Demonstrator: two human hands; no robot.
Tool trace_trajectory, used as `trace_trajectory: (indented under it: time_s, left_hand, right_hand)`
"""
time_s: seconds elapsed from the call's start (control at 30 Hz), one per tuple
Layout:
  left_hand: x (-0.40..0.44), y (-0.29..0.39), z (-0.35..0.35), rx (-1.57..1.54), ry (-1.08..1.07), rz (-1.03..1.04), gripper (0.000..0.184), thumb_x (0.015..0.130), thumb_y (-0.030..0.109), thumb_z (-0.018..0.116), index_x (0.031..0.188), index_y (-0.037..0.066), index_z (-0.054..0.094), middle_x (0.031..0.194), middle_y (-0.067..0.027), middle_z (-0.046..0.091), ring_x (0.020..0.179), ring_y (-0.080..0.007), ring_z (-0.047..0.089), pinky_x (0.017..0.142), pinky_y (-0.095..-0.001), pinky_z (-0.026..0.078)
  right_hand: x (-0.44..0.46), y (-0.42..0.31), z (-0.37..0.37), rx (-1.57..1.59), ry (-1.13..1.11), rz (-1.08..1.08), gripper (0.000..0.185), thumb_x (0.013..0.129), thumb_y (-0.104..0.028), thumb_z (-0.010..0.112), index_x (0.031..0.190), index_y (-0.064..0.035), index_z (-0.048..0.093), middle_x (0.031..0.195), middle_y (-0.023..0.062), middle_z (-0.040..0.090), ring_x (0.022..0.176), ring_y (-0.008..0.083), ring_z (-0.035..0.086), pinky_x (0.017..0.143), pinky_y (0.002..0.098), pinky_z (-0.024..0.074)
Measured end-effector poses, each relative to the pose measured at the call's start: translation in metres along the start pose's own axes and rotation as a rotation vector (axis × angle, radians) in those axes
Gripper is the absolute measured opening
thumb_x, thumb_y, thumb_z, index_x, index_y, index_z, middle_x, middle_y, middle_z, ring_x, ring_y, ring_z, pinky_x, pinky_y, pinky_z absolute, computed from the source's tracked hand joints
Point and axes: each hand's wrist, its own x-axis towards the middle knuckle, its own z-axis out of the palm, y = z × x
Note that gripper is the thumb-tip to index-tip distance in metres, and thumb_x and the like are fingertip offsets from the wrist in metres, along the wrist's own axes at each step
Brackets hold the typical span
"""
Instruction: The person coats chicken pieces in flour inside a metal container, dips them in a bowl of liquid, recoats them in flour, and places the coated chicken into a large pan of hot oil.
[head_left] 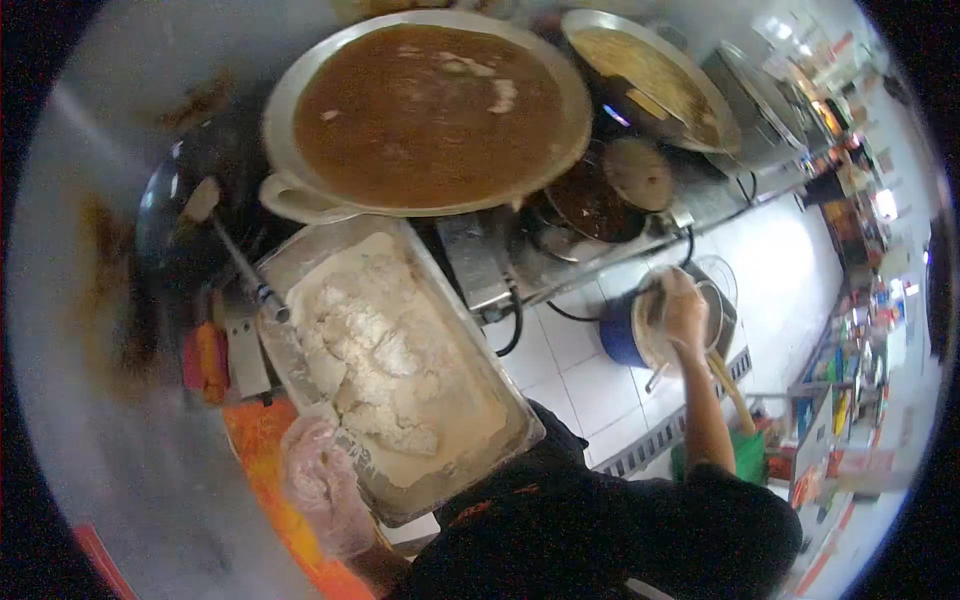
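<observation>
A metal tray point(515, 410) holds white flour with several coated pieces point(395, 355). At its lower left edge is my left hand point(322, 478) in a clear plastic glove; its fingers are too blurred to make out. My right hand point(683, 300), also in a clear glove, is closed above a blue bucket point(620, 330) on the right. What it grips is hidden or too small to name. A round metal rim point(714, 315) shows beside that hand.
A large pan of brown liquid point(430, 120) stands beyond the tray. Another pan point(650, 75) with yellowish contents and a dark pot point(590, 205) are right of it. A long-handled tool point(240, 255) lies at left. White floor tiles point(600, 390) show below.
</observation>
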Motion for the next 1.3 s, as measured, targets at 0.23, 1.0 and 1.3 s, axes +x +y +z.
trace_trajectory:
  time_s: [0.23,1.0,1.3]
  left_hand:
    - [-0.002,-0.004,-0.003,-0.119,0.084,-0.034,0.019,0.089,0.007,0.061,0.108,0.005,0.063,0.119,-0.0178,0.059,0.108,-0.0270,0.058,0.095,-0.0374,0.046]
    - [-0.034,-0.008,-0.034,-0.017,0.318,-0.025,0.019,0.089,0.012,0.064,0.107,0.005,0.063,0.111,-0.0171,0.062,0.105,-0.0299,0.060,0.092,-0.0410,0.046]
    - [-0.035,-0.001,-0.039,-0.182,0.284,0.029,0.022,0.087,0.009,0.064,0.109,0.006,0.061,0.109,-0.0152,0.062,0.102,-0.0286,0.060,0.089,-0.0413,0.048]
  right_hand:
    - [0.130,-0.062,-0.140,-0.135,-0.176,-0.087,0.045,0.083,0.004,0.050,0.127,-0.0037,0.059,0.123,0.0232,0.061,0.116,0.0405,0.056,0.102,0.0461,0.0439]
    - [0.319,-0.197,-0.079,0.242,-0.813,-0.314,0.028,0.074,-0.006,0.065,0.102,-0.0050,0.062,0.092,0.0131,0.061,0.083,0.0313,0.061,0.062,0.0403,0.0510]
    - [0.283,-0.253,-0.121,0.401,-1.100,0.059,0.037,0.094,-0.042,0.063,0.100,-0.0068,0.073,0.048,-0.0084,0.039,0.035,0.0039,0.032,0.032,0.0228,0.0236]
